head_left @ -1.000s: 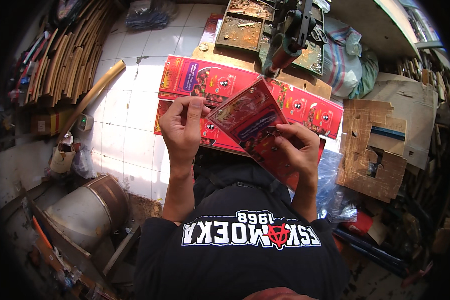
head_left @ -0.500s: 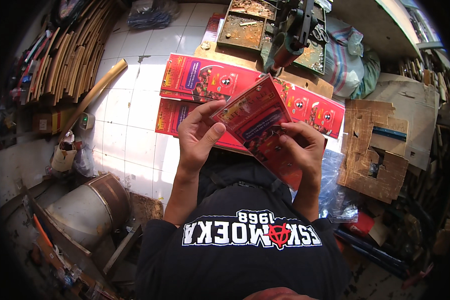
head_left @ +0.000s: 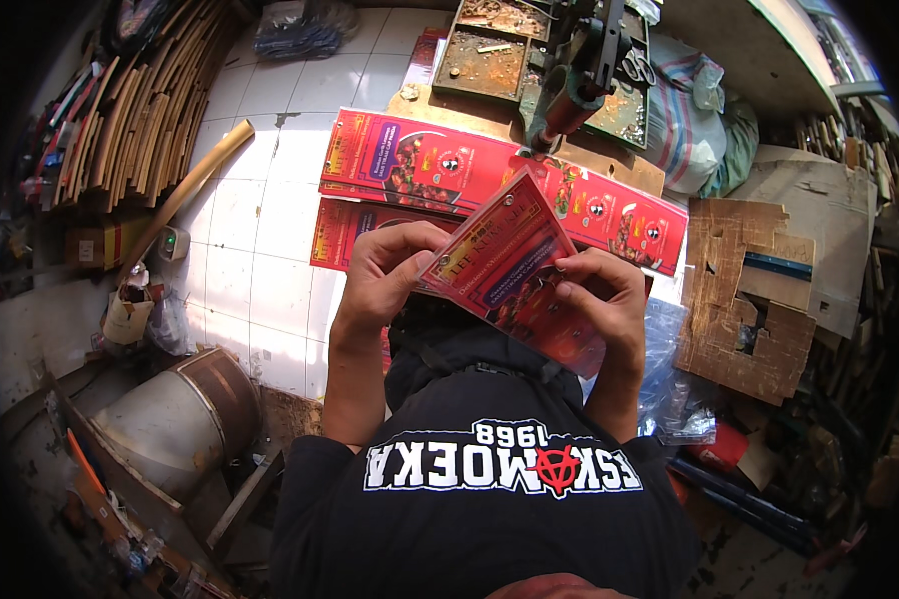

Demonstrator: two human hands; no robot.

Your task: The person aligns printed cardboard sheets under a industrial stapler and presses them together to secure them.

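Observation:
A red printed sheet in a clear plastic cover is held tilted above my lap, with small metal eyelets at its upper corners. My left hand pinches its left edge between thumb and fingers. On the opposite edge, my right hand grips with thumb and forefinger. Beyond them, long red printed sheets lie on a wooden board, and another red stack is partly hidden behind my left hand. A dark hand press stands at the far side, its lower end near the red sheets.
Metal trays with small parts flank the press. A striped sack and worn brown boards are on the right, above clear plastic sleeves. Leaning cardboard, a bent tube and a metal drum stand left.
The covered sheet has tipped so its printed front faces up more plainly. My left hand has shifted slightly left and down, while the right has barely moved.

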